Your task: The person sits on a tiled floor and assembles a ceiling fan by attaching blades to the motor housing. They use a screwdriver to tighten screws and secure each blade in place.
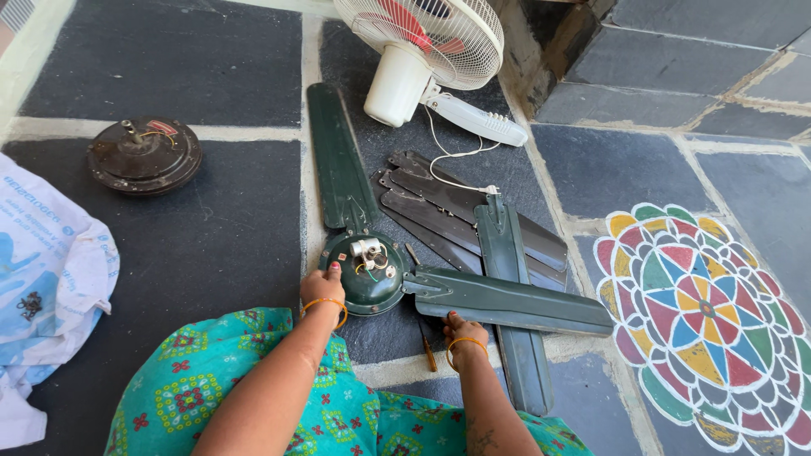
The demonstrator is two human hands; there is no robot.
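We are sitting on the dark stone floor, with the white table fan lying well beyond both our hands; the green fan blades are spreading out just past our right hand, which is pressing its curled fingers down on the nearest blade's lower edge; our left hand is gripping the rim of the green fan motor, fingers bent over its edge; the brown motor housing is lying far off beyond our left hand; a small screwdriver is resting just beside our right hand.
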